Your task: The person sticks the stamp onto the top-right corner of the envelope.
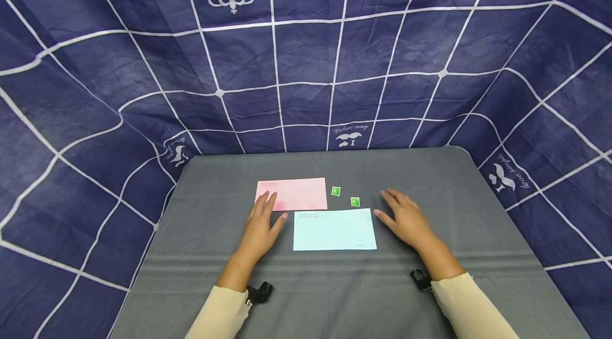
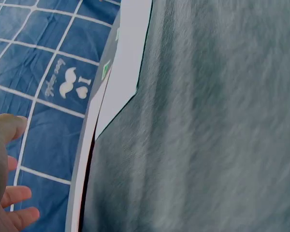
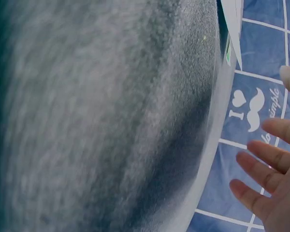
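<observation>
A pink envelope (image 1: 298, 194) lies on the grey table, and a light blue envelope (image 1: 334, 230) lies nearer, slightly to its right. Two small green stamps sit to the right of the pink one: one stamp (image 1: 336, 191) close to its edge, the other stamp (image 1: 355, 202) just above the blue envelope. My left hand (image 1: 258, 227) has its fingers spread, fingertips overlapping the pink envelope's lower left in the head view. At the blue envelope's upper right corner is the thumb of my right hand (image 1: 406, 219), fingers extended. Neither hand holds anything.
A grey cloth covers the table (image 1: 215, 174), with soft creases across the front. Dark blue curtains (image 1: 306, 52) with white grid lines rise along the back and both sides. Each wrist wears a black camera band, like the left band (image 1: 260, 293).
</observation>
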`<state>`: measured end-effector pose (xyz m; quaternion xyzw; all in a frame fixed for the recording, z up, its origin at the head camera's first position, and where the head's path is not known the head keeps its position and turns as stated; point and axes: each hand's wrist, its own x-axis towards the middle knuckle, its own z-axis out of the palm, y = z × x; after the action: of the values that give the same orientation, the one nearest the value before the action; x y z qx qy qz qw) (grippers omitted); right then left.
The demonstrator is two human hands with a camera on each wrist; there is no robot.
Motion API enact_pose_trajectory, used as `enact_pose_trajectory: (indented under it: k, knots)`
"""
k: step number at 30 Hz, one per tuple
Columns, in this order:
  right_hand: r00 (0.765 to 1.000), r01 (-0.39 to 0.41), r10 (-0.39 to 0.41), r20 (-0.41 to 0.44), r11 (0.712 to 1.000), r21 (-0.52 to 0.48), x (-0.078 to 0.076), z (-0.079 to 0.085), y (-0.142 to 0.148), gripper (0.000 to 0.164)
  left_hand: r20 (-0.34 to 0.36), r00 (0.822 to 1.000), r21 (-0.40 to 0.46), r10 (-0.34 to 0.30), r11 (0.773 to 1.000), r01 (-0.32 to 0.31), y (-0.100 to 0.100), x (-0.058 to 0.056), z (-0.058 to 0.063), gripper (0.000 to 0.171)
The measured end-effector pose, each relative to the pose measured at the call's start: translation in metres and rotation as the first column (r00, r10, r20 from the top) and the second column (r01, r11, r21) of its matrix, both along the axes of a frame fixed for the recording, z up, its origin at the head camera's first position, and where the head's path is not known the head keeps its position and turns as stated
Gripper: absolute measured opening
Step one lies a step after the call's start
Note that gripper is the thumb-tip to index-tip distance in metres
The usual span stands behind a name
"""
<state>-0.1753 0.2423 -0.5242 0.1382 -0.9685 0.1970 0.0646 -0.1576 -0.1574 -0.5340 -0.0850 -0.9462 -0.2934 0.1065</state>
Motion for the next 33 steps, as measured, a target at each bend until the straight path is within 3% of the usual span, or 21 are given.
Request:
enact_pose_trajectory:
  k: [8,15,22,33]
  knots:
    - [1.000,0.004,-0.004,0.021,1.000,-0.003,-0.003,-0.001,-0.007,0.060,0.013,0.996,0.039,-0.084,0.996,0.083,0.020,0.008,-0.002,0.055]
    - [0.999,-0.007,0.007,0.044,1.000,0.007,-0.010,-0.007,-0.013,0.056,0.051,0.979,0.036,-0.195,0.980,0.193,0.038,0.018,-0.009,0.051]
    - [0.998,-0.021,0.023,0.066,0.999,-0.028,-0.014,-0.007,-0.019,0.054,0.071,0.966,-0.029,-0.250,0.967,0.253,0.047,0.022,-0.013,0.052]
    - [0.995,-0.040,0.043,0.094,0.999,-0.033,-0.021,-0.006,-0.029,0.050,0.042,0.945,-0.046,-0.325,0.944,0.327,0.056,0.026,-0.017,0.047]
